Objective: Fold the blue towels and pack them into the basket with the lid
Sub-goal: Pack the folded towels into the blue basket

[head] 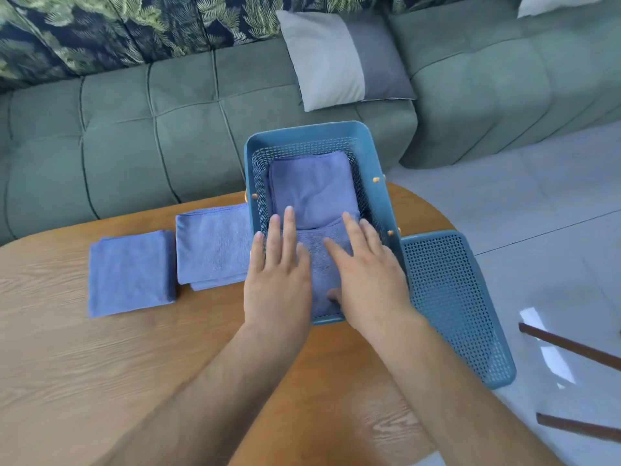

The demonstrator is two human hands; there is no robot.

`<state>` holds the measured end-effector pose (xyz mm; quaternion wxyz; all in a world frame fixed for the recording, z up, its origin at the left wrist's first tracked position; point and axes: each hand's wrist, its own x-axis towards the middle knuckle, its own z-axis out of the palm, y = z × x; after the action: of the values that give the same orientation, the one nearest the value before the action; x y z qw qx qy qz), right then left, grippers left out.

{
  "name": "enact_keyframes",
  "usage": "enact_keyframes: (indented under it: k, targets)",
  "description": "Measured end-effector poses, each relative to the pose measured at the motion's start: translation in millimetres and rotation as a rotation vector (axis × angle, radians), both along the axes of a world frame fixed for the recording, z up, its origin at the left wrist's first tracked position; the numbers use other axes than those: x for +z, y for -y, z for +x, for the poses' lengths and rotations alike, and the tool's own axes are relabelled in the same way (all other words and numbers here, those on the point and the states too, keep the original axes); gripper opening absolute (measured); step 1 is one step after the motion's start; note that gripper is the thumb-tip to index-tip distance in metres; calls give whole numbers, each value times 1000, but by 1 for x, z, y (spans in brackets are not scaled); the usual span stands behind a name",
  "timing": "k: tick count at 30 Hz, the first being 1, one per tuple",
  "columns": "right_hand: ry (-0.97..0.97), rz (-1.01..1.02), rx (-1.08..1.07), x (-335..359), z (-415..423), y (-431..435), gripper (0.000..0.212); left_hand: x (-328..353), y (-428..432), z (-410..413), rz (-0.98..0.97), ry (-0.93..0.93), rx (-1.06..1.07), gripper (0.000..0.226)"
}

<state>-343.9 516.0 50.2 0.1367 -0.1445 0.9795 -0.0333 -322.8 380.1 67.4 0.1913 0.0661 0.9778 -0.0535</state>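
Head view: left hand and right hand lie flat with straight fingers, gripping nothing, pressing a folded towel into the basket. The cloth looks soft and light, best pinched at a fold. A second towel and a third towel lie left of the hands and the lid lies right, on a wooden table beside a sofa.

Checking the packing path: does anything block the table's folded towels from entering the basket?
No barrier: the lid lies right of the basket, off it. Only the left hand and right hand, pressing a towel inside, occupy it.
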Motion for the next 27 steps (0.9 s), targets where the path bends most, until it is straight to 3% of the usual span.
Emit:
enact_keyframes:
  k: [2, 5, 10, 15, 19, 22, 27]
  targets:
    - [171, 34, 67, -3, -14, 4, 94, -3, 3, -10, -91, 78, -54, 83]
    - [335, 79, 43, -19, -24, 5, 106, -18, 3, -22, -154, 198, -75, 95]
    - [343, 75, -17, -37, -27, 6, 110, -31, -10, -31, -214, 255, -158, 97]
    - [218, 103, -20, -14, -19, 6, 88, -15, 8, -29, 8, 57, -150, 89]
    - [-189, -50, -60, 16, -5, 29, 64, -1, 49, -12, 323, -282, -49, 85]
    - [-342, -223, -24, 30, -3, 69, 57, 0, 85, -6, 518, -253, 121, 75]
    - [-232, -373, 46, 25, -10, 146, 54, -25, 147, 1, 542, -159, 289, 63]
